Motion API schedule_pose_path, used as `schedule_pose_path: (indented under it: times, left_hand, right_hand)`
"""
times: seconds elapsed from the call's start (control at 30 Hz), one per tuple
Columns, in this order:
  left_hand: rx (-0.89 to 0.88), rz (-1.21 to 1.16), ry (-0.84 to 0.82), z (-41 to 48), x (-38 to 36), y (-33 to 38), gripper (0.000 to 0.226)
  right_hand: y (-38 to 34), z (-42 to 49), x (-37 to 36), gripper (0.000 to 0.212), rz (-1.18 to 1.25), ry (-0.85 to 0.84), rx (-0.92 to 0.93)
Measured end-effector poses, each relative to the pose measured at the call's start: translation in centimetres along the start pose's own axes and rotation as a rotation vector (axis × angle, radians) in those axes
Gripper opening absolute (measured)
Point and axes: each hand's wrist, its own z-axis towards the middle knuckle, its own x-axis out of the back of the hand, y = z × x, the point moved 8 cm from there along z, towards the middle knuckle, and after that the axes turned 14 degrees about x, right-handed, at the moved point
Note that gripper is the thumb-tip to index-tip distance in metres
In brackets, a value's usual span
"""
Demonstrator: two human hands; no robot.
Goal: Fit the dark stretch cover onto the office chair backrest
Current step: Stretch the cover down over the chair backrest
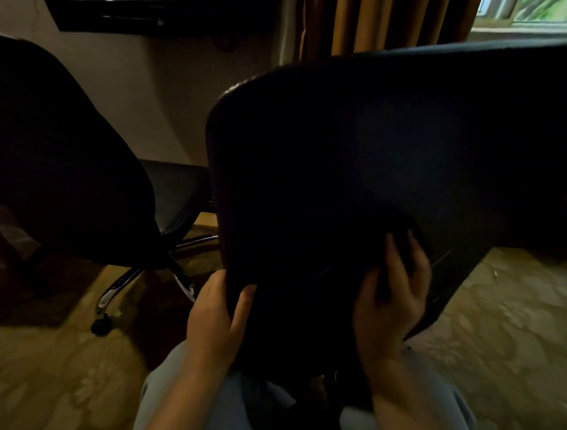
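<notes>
1. Knees (201,407) in pale trousers lie nearest, below the backrest (218,176), which fills the middle of the view with its rear face toward the person.
2. The left hand (218,314) is at the backrest's lower left corner. Its thumb lies on the near face and its fingers wrap round the edge, pinching dark cloth there.
3. The right hand (392,296) is at the backrest's lower middle, fingers curled into a bunched fold of the cover (396,162).
4. The cover seems to lie over most of the backrest. In this dim light its hem cannot be told from the shell beneath.
5. Step in hand, as a judgement: the cover is already on, and the hem is being drawn down and seated along the bottom edge.
6. The next move likely calls for an even downward pull from both hands, stretching the bunched fold flat and tucking the hem under the lower edge without dragging the cloth to one side.
7. A second chair (60,165) stands left of the backrest, and patterned carpet (519,332) lies below it.
</notes>
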Motion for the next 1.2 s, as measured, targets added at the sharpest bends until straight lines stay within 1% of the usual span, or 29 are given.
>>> schedule_pose_path:
  times: [0.1, 0.17, 0.23, 0.3, 0.47, 0.53, 0.6, 0.67, 0.73, 0.77, 0.87, 0.93, 1.0, 1.03, 1.13, 1.2]
  left_hand:
    - [-0.006, 0.009, 0.006, -0.1, 0.2, 0.2, 0.036]
    - [-0.003, 0.016, 0.010, -0.1, 0.3, 0.3, 0.040]
    - [0.004, 0.014, -0.001, 0.0, 0.3, 0.2, 0.033]
    - [0.012, 0.003, -0.008, 0.1, 0.3, 0.1, 0.026]
    - [0.022, -0.048, -0.025, 0.0, 0.2, 0.4, 0.028]
    - [0.034, -0.066, -0.045, -0.1, 0.0, 0.2, 0.032]
    - [0.053, -0.090, -0.071, -0.1, 0.0, -0.2, 0.032]
    - [0.072, -0.133, -0.080, 0.0, 0.3, -0.5, 0.025]
    - [0.124, -0.203, -0.096, 0.1, 0.6, -0.7, 0.009]
    - [0.165, -0.261, -0.113, 0.2, 0.8, -0.9, 0.007]
    - [0.328, -0.466, -0.171, 0.2, 1.0, -2.5, 0.026]
    - [0.366, -0.516, -0.200, 0.0, 0.9, -3.2, 0.030]
    - [0.351, -0.514, -0.213, -0.2, 1.0, -3.3, 0.029]
    - [0.345, -0.503, -0.219, -0.3, 1.1, -3.4, 0.030]
    - [0.328, -0.488, -0.249, -0.7, 1.0, -3.2, 0.032]
    - [0.312, -0.489, -0.261, -0.9, 1.1, -2.8, 0.026]
  right_hand:
    - [-3.9, -1.4, -2.2, 0.034, 0.091, -0.182, 0.225]
    - [-5.1, -2.0, -2.9, 0.034, 0.115, -0.264, 0.315]
    - [-5.1, -2.1, -3.0, 0.035, 0.105, -0.297, 0.371]
    - [-4.4, -1.8, -2.8, 0.038, 0.075, -0.298, 0.374]
    - [-3.8, 0.6, -2.2, 0.050, 0.038, -0.202, 0.275]
    - [-4.4, 2.0, -1.9, 0.047, 0.049, -0.151, 0.263]
    - [-5.3, 2.5, -2.0, 0.040, 0.042, -0.152, 0.274]
    - [-6.3, 1.8, -2.7, 0.036, 0.046, -0.230, 0.340]
    - [-7.0, -0.1, -3.7, 0.035, 0.061, -0.354, 0.469]
    - [-7.3, -1.2, -4.2, 0.035, 0.060, -0.414, 0.547]
    - [-7.5, -3.4, -4.8, 0.037, 0.047, -0.535, 0.700]
    - [-7.7, -3.4, -4.5, 0.039, 0.029, -0.573, 0.753]
    - [-8.3, -2.2, -4.0, 0.039, 0.023, -0.550, 0.766]
    - [-8.7, -0.9, -3.6, 0.037, 0.031, -0.502, 0.733]
    - [-10.4, 4.5, -1.9, 0.032, 0.053, -0.275, 0.550]
    - [-11.9, 7.1, -1.2, 0.026, 0.085, -0.174, 0.478]
